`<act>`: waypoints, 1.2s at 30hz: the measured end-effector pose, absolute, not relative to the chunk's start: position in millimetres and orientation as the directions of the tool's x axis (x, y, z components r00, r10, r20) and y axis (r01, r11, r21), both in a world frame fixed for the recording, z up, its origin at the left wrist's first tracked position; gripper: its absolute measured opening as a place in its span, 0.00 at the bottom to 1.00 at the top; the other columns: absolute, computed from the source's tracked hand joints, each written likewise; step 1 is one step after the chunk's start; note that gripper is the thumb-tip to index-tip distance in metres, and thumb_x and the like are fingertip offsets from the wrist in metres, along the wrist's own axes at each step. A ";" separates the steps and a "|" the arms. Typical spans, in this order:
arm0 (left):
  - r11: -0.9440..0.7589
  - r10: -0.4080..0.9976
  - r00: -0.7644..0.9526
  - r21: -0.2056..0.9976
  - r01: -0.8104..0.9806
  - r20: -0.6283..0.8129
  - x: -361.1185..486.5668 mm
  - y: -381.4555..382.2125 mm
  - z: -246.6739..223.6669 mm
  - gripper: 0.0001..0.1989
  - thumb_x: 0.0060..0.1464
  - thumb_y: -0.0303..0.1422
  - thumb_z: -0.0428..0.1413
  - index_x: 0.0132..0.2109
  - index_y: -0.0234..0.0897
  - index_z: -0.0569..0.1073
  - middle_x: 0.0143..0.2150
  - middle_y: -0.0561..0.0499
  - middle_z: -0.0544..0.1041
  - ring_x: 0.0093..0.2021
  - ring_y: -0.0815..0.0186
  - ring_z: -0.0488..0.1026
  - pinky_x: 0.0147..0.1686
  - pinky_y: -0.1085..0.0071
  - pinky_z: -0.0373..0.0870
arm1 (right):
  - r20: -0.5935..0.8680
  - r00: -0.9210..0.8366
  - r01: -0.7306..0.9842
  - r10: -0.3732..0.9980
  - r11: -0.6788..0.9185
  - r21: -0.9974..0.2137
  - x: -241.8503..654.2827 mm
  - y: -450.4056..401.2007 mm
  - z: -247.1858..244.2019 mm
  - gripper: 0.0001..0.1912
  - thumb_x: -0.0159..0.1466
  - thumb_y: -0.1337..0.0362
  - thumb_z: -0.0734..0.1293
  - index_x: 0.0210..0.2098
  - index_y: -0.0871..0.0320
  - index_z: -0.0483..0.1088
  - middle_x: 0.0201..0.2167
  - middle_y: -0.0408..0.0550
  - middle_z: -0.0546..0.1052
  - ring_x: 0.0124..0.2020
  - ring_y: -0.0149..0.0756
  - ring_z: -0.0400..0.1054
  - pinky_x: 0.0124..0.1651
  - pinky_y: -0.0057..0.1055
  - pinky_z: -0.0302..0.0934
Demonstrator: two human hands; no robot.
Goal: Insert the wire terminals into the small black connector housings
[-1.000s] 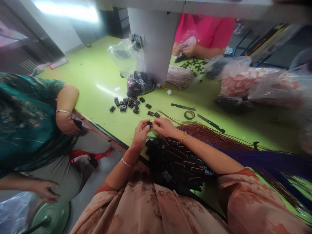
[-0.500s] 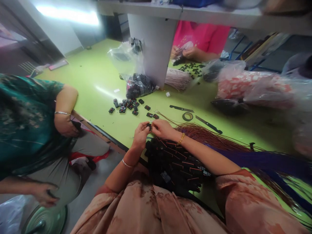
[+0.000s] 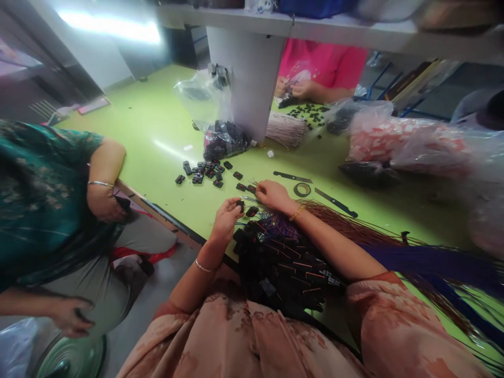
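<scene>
Between the thumb and fingers of my left hand [image 3: 226, 219] is a small black plastic connector [image 3: 240, 206], with thin wires near it. My right hand [image 3: 274, 196] is up and to the right, fingers pinched at the silvery ends of brown wires [image 3: 253, 183]; the exact grip is partly hidden. Just below the hands lies another black connector [image 3: 252, 211] with a red part. Closer to me is a heap of black connectors with wires [image 3: 283, 262], and purple wires [image 3: 281, 226] show at its top.
Loose black connectors [image 3: 207, 170] lie ahead on the green table [image 3: 149, 115]. Two dark blades [image 3: 335, 202] and a tape roll [image 3: 302, 189] are right of my hands. Long brown and blue wire bundles [image 3: 425, 265] stretch right. A co-worker [image 3: 47, 189] sits left, another [image 3: 325, 68] opposite.
My right hand has left the connector in my left hand and moved right and up to the wire ends. The connector and purple wires below are now uncovered. My left hand stays nearly in place.
</scene>
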State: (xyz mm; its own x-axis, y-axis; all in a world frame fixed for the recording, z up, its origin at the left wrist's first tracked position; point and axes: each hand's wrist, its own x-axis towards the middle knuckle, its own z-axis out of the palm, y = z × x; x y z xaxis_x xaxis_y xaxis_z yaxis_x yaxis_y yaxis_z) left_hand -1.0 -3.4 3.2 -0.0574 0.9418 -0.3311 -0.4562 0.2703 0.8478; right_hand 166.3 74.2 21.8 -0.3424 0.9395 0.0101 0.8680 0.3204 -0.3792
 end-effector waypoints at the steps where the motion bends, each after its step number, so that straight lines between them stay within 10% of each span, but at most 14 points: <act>1: 0.268 0.942 -0.054 0.843 -0.467 -0.330 -0.3 -3.4 3.3 0.14 0.44 0.25 0.60 0.41 0.35 0.71 0.37 0.51 0.74 0.35 0.71 0.71 0.38 0.73 0.67 | 0.041 -0.367 0.834 0.929 0.349 -0.427 164.3 72.7 22.1 0.10 0.61 0.64 0.60 0.32 0.59 0.72 0.33 0.49 0.76 0.32 0.34 0.64 0.34 0.28 0.52; 7: 0.265 0.953 0.007 0.822 -0.504 -0.303 6.8 -7.4 9.4 0.14 0.45 0.25 0.60 0.42 0.34 0.70 0.38 0.50 0.75 0.38 0.69 0.73 0.44 0.69 0.68 | 0.187 -0.428 0.455 0.884 0.390 -0.801 147.7 60.2 35.1 0.10 0.61 0.62 0.62 0.34 0.61 0.71 0.27 0.44 0.74 0.27 0.28 0.62 0.33 0.25 0.55; 13: 0.245 0.956 -0.005 0.808 -0.537 -0.293 6.4 -9.3 9.3 0.14 0.46 0.25 0.60 0.43 0.34 0.71 0.38 0.50 0.75 0.38 0.69 0.73 0.45 0.69 0.68 | 0.169 -0.449 0.281 0.877 0.319 -0.905 149.2 47.6 37.1 0.13 0.61 0.58 0.63 0.33 0.62 0.73 0.30 0.46 0.76 0.31 0.31 0.66 0.37 0.27 0.58; 36: 0.246 0.962 0.057 0.752 -0.612 -0.268 -2.1 2.1 -13.1 0.13 0.50 0.23 0.56 0.44 0.33 0.71 0.38 0.49 0.74 0.35 0.71 0.72 0.40 0.72 0.68 | 0.316 -0.533 0.638 0.785 0.618 -0.458 156.6 30.3 21.4 0.06 0.60 0.68 0.61 0.28 0.60 0.69 0.27 0.48 0.71 0.30 0.34 0.62 0.35 0.29 0.53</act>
